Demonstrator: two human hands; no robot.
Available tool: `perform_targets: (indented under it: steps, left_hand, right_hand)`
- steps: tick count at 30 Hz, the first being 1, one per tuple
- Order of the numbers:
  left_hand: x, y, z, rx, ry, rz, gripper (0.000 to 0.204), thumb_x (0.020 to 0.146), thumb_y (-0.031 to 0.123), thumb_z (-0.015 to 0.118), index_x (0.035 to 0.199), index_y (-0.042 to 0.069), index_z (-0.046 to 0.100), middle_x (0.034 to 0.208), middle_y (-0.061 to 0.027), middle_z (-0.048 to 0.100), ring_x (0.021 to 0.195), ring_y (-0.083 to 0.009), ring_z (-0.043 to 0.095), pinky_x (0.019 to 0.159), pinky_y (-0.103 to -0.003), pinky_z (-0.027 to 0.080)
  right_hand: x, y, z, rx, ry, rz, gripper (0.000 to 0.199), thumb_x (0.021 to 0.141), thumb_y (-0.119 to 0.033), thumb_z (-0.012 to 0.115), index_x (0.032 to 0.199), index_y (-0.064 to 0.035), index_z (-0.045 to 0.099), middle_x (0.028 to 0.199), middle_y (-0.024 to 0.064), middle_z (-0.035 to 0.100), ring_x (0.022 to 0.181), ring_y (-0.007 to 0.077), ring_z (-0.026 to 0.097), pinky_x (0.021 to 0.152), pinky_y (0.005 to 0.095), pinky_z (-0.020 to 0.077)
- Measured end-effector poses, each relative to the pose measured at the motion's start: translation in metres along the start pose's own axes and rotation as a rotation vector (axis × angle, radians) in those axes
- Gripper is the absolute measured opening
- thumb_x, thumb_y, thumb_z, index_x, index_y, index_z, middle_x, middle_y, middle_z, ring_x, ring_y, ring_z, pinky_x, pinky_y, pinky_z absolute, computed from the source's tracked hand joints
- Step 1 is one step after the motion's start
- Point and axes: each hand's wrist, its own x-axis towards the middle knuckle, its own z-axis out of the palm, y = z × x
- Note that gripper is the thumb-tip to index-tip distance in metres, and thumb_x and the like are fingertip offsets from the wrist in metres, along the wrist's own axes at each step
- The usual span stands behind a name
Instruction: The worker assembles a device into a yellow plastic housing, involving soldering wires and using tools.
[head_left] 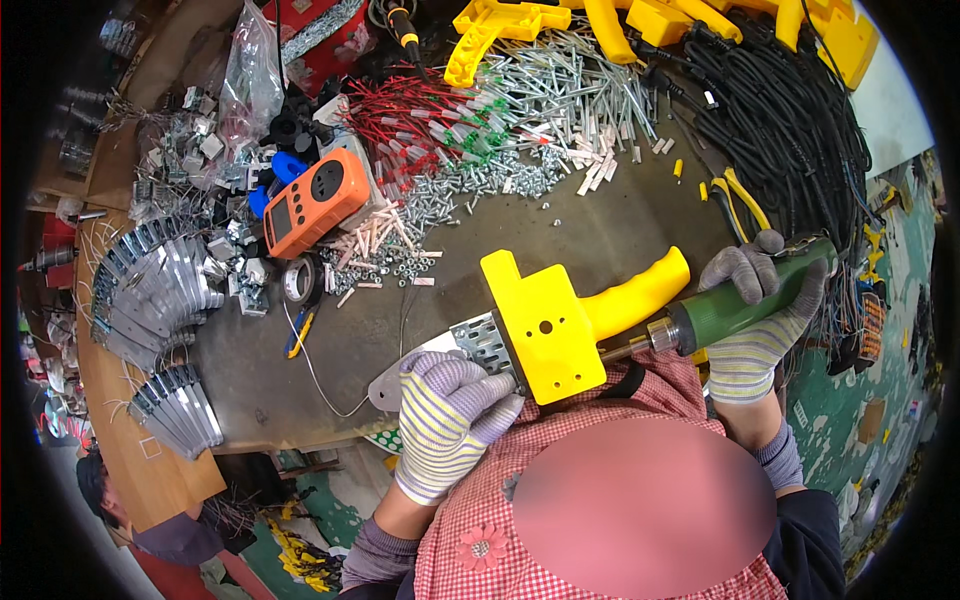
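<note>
Striped work gloves cover both my hands. My left hand (445,420) is closed on the metal end of a pipe welding iron, whose perforated guard (483,343) runs into a yellow plastic housing (550,335) with a curved handle (640,292). My right hand (750,362) is wrapped round a green power screwdriver (722,308) lying level, its chuck (661,334) facing left. The bit reaches the housing's right edge, below the handle; whether it sits in a screw is hidden. A thin white wire (325,385) trails left from the metal plate.
Screws (490,178), red wires (375,125) and an orange meter (318,200) lie beyond my hands. Black cables (775,130) and yellow-handled pliers (745,195) are at right. Metal plates (155,285) line the left edge. A person (170,530) is at lower left.
</note>
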Motion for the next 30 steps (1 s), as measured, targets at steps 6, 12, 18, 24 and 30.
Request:
perform_targets:
  steps: [6,12,18,24,30]
  left_hand:
    - [-0.001,-0.003,0.002,0.001,-0.006,0.015,0.026,0.065,0.014,0.085,0.088,0.009,0.074,0.08,-0.0048,0.061,0.078,-0.025,0.059,0.074,-0.042,0.046]
    - [0.005,-0.007,0.006,0.135,-0.043,0.237,0.02,0.071,0.01,0.076,0.089,0.005,0.069,0.081,-0.0068,0.058,0.081,-0.0284,0.056,0.074,-0.043,0.046]
    - [0.014,-0.012,0.005,0.067,-0.114,0.261,0.019,0.073,0.014,0.074,0.09,0.008,0.068,0.083,-0.0059,0.054,0.081,-0.0275,0.053,0.076,-0.044,0.044]
    - [-0.006,-0.014,0.004,0.049,-0.031,0.187,0.023,0.067,0.007,0.079,0.087,0.009,0.068,0.082,-0.0062,0.055,0.08,-0.0292,0.054,0.074,-0.045,0.045]
    - [0.002,-0.014,0.007,0.029,-0.037,0.174,0.023,0.066,0.007,0.079,0.086,0.009,0.069,0.079,-0.0058,0.057,0.079,-0.0292,0.056,0.074,-0.045,0.045]
  right_hand:
    - [0.0,0.002,0.002,0.066,0.004,0.02,0.053,0.089,-0.053,0.068,0.105,-0.003,0.06,0.06,-0.0052,0.042,0.056,0.0098,0.04,0.074,0.0308,0.0404]
    - [0.011,0.003,-0.004,0.139,-0.104,0.089,0.047,0.088,-0.047,0.071,0.105,-0.0044,0.059,0.06,-0.0075,0.036,0.056,0.0081,0.036,0.08,0.0276,0.0414]
    - [-0.003,0.003,0.002,0.018,0.13,-0.015,0.053,0.091,-0.059,0.058,0.109,-0.0102,0.055,0.065,-0.0044,0.041,0.063,0.0137,0.045,0.079,0.0336,0.0446]
    - [0.002,0.017,-0.003,0.078,0.005,0.041,0.061,0.084,-0.071,0.062,0.105,-0.0141,0.06,0.061,-0.0061,0.037,0.059,0.0118,0.04,0.073,0.0309,0.0389]
    - [0.001,0.004,0.014,0.01,0.034,-0.009,0.066,0.084,-0.071,0.062,0.112,-0.0113,0.061,0.062,-0.005,0.038,0.057,0.0122,0.041,0.076,0.0332,0.0431]
